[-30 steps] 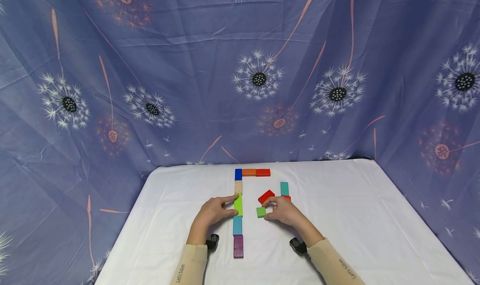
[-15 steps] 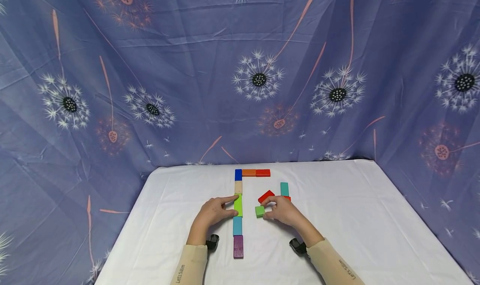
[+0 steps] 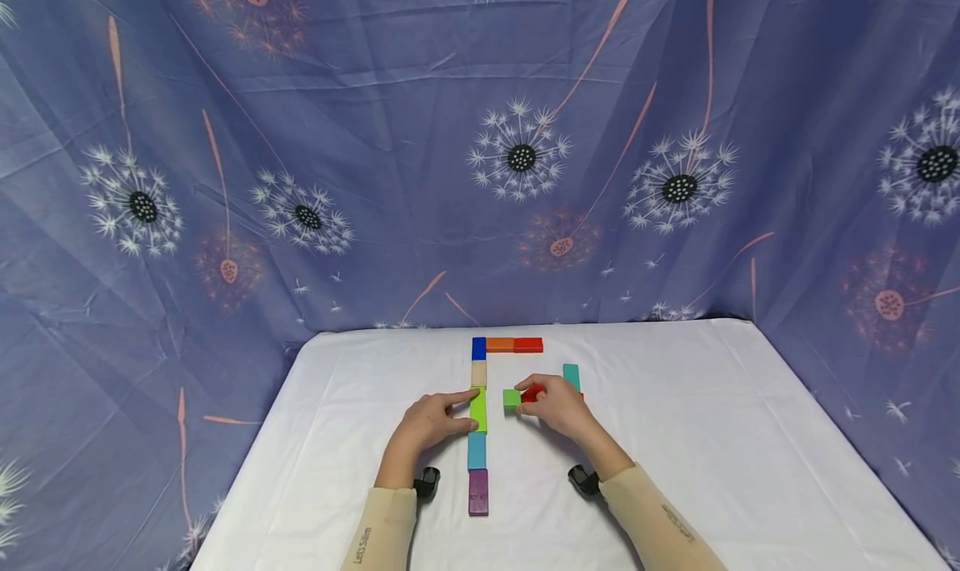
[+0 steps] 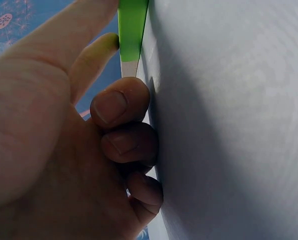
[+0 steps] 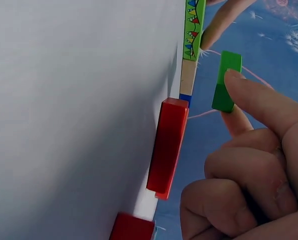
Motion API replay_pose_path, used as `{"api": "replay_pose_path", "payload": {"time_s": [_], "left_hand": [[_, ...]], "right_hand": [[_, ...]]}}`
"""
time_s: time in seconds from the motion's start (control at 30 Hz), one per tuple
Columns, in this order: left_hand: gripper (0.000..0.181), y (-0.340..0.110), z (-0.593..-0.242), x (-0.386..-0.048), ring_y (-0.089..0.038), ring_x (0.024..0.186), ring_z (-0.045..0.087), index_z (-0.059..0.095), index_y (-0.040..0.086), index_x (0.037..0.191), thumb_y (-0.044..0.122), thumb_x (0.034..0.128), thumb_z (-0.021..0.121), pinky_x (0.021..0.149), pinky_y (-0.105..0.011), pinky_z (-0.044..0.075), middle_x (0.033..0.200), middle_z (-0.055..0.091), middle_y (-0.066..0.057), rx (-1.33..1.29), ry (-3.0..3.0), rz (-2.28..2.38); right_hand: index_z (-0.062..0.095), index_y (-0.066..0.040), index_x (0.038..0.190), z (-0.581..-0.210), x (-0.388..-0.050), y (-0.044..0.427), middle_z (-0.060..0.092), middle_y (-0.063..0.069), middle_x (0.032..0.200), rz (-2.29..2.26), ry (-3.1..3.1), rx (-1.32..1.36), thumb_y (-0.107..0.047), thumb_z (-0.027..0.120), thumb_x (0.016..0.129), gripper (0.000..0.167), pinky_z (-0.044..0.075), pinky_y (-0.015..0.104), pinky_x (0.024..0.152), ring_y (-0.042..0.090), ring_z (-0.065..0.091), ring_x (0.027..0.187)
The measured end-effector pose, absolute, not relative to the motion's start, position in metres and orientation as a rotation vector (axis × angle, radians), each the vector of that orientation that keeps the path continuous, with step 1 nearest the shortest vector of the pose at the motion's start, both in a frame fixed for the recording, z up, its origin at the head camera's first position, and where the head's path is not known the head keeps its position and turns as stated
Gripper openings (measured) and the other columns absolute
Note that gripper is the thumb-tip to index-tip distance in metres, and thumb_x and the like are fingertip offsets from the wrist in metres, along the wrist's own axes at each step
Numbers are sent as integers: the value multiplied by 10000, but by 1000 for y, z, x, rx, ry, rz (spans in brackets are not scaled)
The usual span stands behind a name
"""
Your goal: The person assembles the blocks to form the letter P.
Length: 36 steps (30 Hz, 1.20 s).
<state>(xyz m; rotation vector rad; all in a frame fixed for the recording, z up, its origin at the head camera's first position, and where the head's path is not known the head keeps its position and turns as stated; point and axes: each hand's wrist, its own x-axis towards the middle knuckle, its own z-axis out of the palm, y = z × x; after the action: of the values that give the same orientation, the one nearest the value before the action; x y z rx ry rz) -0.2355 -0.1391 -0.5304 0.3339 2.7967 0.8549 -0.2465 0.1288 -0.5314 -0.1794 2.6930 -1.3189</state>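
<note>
A lime-green block (image 3: pixel 477 411) lies in the middle of an upright row on the white cloth. My left hand (image 3: pixel 431 419) rests thumb and index fingertips on it near its two ends; in the left wrist view the other fingers (image 4: pixel 120 102) are bent down by the cloth. My right hand (image 3: pixel 558 404) pinches a smaller green block (image 5: pixel 227 81) between thumb and index finger. That block is raised off the cloth, to the right of the row and apart from it. Below it in the right wrist view lies a red block (image 5: pixel 168 145), partly covered by my right hand in the head view.
The row also has a blue (image 3: pixel 478 348), a beige (image 3: pixel 478 373), a light-blue (image 3: pixel 477 451) and a purple block (image 3: pixel 477 493). Orange (image 3: pixel 499 345) and red blocks (image 3: pixel 528 345) extend right from its far end. A teal block (image 3: pixel 572 377) lies beyond my right hand.
My right hand has lifted the small green block and moved it away from me and slightly left, toward the row. My left hand has stayed on the lime-green block.
</note>
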Motion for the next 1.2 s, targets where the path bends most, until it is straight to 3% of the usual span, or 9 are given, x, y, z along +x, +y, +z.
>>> {"api": "replay_pose_path", "payload": {"time_s": [0.27,0.47,0.6,0.73,0.93,1.2], "left_hand": [[623,-140,-531,-236,-133,636,426,644,376,1474,481,890,834,598,-297,343,709,553,27,339,2783,871],[623,-141,-534,-236,-130,614,413,642,383,1474,488,890,831,580,-291,333,698,549,31,349,2773,881],[630,-141,-532,-235,-135,626,426,635,385,1480,497,891,828,591,-298,343,705,564,25,346,2779,865],[634,-140,-532,-236,-138,641,436,633,387,1482,496,889,830,601,-301,347,715,571,23,346,2784,858],[626,-141,-532,-235,-135,639,433,650,378,1467,493,880,838,595,-295,342,711,565,29,346,2785,870],[626,-141,-530,-234,-129,626,427,648,390,1466,490,879,842,585,-289,339,707,560,28,326,2780,877]], "right_hand": [[808,-195,1154,-524,-260,115,637,44,618,-1306,2711,-172,-211,864,857,303,379,275,516,137,510,521],[821,-214,1115,-530,-268,106,602,12,590,-1199,2734,-140,-229,868,849,271,411,298,568,152,541,545],[830,-228,1088,-535,-273,104,757,27,887,-1133,2776,-133,-234,887,826,268,448,325,680,178,577,701],[841,-233,1062,-535,-274,100,767,72,1237,-1098,2803,-130,-233,902,808,261,493,383,808,211,601,889],[849,-231,1050,-534,-273,95,774,81,1232,-1040,2844,-129,-231,919,789,270,524,447,887,266,665,1024],[844,-243,1080,-530,-275,87,772,76,1241,-954,2876,-89,-260,923,794,297,536,447,819,282,681,1039]]}}
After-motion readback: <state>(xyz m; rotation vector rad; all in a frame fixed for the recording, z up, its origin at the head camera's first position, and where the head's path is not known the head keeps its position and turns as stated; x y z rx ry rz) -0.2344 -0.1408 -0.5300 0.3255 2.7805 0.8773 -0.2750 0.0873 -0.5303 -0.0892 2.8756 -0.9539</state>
